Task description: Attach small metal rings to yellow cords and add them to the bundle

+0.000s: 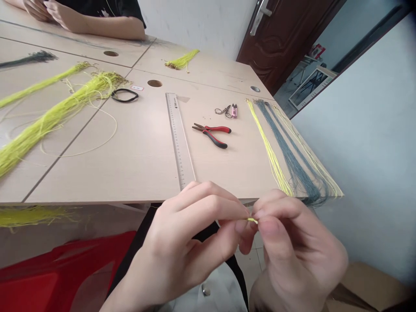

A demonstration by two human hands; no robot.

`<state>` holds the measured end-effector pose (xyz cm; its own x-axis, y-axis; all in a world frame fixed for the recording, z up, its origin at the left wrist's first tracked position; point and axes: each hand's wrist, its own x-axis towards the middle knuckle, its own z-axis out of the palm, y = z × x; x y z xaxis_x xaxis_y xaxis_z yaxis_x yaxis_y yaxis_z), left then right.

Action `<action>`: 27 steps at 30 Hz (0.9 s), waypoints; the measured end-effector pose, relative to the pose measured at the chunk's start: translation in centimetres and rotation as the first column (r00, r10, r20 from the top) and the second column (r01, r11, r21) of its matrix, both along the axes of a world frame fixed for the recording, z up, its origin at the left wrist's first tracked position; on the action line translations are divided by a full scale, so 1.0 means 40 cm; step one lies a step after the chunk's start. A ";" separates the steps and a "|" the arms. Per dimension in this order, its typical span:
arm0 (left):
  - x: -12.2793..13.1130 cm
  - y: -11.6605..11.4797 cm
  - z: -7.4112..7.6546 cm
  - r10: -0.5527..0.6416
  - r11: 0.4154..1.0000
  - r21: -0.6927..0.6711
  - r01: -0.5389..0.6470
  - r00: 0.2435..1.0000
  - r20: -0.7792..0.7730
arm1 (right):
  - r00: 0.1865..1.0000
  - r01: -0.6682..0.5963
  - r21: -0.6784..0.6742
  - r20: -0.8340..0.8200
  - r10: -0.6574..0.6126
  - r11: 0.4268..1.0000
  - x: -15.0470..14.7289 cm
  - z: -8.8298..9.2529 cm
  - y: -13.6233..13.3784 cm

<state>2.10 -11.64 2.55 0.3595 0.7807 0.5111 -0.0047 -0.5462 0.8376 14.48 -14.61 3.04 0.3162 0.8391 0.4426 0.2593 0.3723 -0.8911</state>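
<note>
A short bit of yellow cord (252, 220) shows between my fingertips, just off the table's front edge. My left hand (195, 229) pinches it between thumb and fingers from one side. From the other side my right hand (292, 242) pinches its end with thumb and forefinger. The rest of the cord is hidden by the fingers. Beyond my hands, red-and-black pliers (214, 132) lie with handles apart. A clear ruler (179, 143) lies to their left. Small scissors (222, 111) and a pink thread snipper (234, 111) sit behind the pliers.
Bundles of yellow cord (61, 112) spread over the left of the table (143, 164). Yellow strands (268, 147) and blue-grey strands (286, 151) lie along the right edge. A black band (125, 95) lies mid-left. A person (107, 21) sits across; a red stool (65, 268) stands below left.
</note>
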 end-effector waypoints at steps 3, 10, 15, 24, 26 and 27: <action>0.003 0.001 0.001 -0.019 1.000 -0.002 0.019 1.000 0.002 | 1.000 -0.007 0.016 -0.005 0.007 1.000 0.002 -0.001 -0.001; 0.003 -0.002 0.003 -0.018 1.000 -0.001 0.018 1.000 0.008 | 0.999 0.018 0.050 -0.041 -0.016 0.999 0.001 0.002 -0.002; 0.001 -0.007 0.003 -0.004 1.000 -0.004 0.005 0.999 0.040 | 0.998 0.063 0.083 -0.009 -0.062 0.995 -0.010 0.002 0.002; 0.004 -0.009 0.010 -0.023 1.000 -0.013 0.023 0.999 0.049 | 0.983 -0.012 0.181 0.183 -0.021 0.983 0.030 -0.010 0.000; 0.005 -0.006 0.012 -0.029 1.000 -0.009 0.030 0.999 0.044 | 0.959 -0.111 0.161 0.277 0.064 0.981 0.055 -0.006 -0.003; 0.005 -0.004 0.013 -0.034 0.999 -0.010 0.035 0.999 0.042 | 0.945 -0.150 0.146 0.312 0.098 0.978 0.064 -0.003 -0.004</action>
